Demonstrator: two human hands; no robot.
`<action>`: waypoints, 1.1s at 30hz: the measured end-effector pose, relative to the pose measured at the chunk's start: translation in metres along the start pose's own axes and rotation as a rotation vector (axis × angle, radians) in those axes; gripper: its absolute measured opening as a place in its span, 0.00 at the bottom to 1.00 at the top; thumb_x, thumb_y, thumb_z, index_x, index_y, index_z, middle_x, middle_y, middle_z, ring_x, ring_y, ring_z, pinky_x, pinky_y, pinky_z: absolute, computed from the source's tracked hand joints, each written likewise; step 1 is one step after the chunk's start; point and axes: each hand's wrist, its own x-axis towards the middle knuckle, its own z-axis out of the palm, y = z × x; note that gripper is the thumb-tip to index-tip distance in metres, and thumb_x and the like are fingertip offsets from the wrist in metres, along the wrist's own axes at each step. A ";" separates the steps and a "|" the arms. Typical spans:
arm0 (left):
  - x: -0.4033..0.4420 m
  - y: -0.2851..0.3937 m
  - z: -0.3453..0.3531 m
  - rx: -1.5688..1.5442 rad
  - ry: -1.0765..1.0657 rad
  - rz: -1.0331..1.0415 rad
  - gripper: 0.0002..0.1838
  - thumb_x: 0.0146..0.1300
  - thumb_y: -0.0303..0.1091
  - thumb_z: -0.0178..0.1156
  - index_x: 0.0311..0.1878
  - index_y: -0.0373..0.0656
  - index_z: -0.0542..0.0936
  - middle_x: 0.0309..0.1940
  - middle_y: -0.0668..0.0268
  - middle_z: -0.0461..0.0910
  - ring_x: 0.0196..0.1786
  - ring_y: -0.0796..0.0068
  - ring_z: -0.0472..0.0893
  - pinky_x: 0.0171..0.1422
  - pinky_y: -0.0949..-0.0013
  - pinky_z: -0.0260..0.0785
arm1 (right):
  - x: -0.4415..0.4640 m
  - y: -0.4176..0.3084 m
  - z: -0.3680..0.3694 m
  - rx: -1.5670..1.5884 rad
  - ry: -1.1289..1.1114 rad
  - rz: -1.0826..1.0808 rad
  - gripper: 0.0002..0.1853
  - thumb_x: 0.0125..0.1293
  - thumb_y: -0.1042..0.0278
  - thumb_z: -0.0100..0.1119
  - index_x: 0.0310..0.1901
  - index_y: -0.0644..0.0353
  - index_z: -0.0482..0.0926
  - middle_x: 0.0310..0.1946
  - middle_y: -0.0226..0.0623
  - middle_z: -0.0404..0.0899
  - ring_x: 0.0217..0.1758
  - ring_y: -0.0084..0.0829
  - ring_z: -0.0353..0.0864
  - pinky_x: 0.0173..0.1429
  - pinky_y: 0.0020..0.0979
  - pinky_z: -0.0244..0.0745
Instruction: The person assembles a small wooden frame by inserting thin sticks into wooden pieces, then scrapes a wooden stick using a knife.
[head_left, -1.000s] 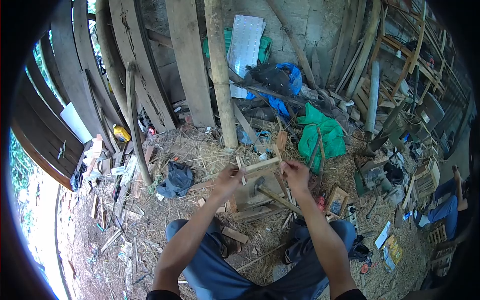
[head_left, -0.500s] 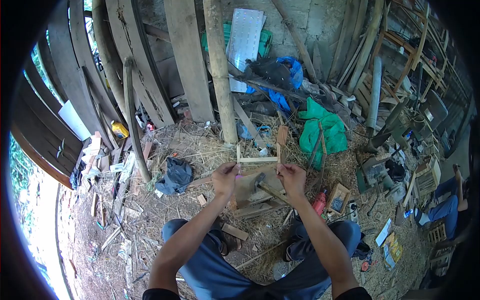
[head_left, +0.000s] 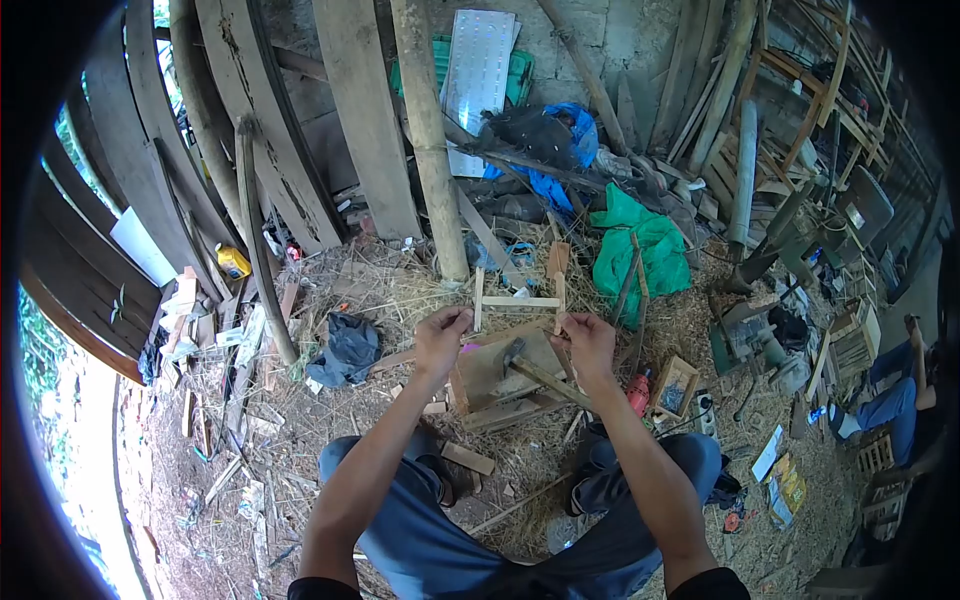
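Observation:
A small H-shaped wooden frame (head_left: pixel 520 302), made of two thin uprights joined by a crosspiece, is held out in front of me. My left hand (head_left: pixel 440 338) pinches the lower end of its left upright. With closed fingers, my right hand (head_left: pixel 588 345) grips the lower end of the right upright. Below the frame, a hammer (head_left: pixel 550 380) lies across a wooden block (head_left: pixel 487 380) on the ground, its head toward the block's middle and its handle reaching right, under my right forearm.
A red power tool (head_left: pixel 638 393) and a small wooden box of nails (head_left: pixel 675 388) lie to the right. Green sacking (head_left: pixel 645 260) and a black plastic bag (head_left: pixel 345 350) flank the work spot. A bamboo post (head_left: pixel 430 150) rises ahead. Another person (head_left: pixel 890 400) sits far right.
Both hands have moved slightly forward and a little apart, carrying the frame with them. My view has shifted a little. The hammer still rests on the block.

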 end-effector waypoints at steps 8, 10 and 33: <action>0.000 0.002 -0.003 0.089 0.025 0.014 0.10 0.65 0.30 0.59 0.42 0.32 0.81 0.32 0.65 0.81 0.36 0.80 0.78 0.46 0.75 0.71 | 0.001 -0.008 0.004 -0.057 0.007 -0.002 0.10 0.65 0.70 0.61 0.39 0.71 0.78 0.34 0.37 0.81 0.33 0.22 0.80 0.37 0.26 0.83; -0.002 0.004 -0.002 0.213 0.073 0.127 0.10 0.65 0.29 0.59 0.42 0.31 0.80 0.32 0.65 0.82 0.36 0.79 0.79 0.44 0.76 0.72 | 0.000 -0.003 0.004 -0.089 -0.018 -0.053 0.11 0.64 0.68 0.63 0.38 0.69 0.78 0.30 0.33 0.81 0.30 0.19 0.79 0.34 0.20 0.77; 0.007 -0.013 -0.015 0.466 -0.016 0.113 0.06 0.66 0.30 0.55 0.40 0.39 0.78 0.28 0.67 0.78 0.32 0.78 0.75 0.39 0.71 0.68 | 0.007 -0.005 -0.008 -0.052 -0.057 0.101 0.18 0.60 0.74 0.65 0.51 0.71 0.76 0.35 0.35 0.80 0.36 0.22 0.80 0.41 0.24 0.78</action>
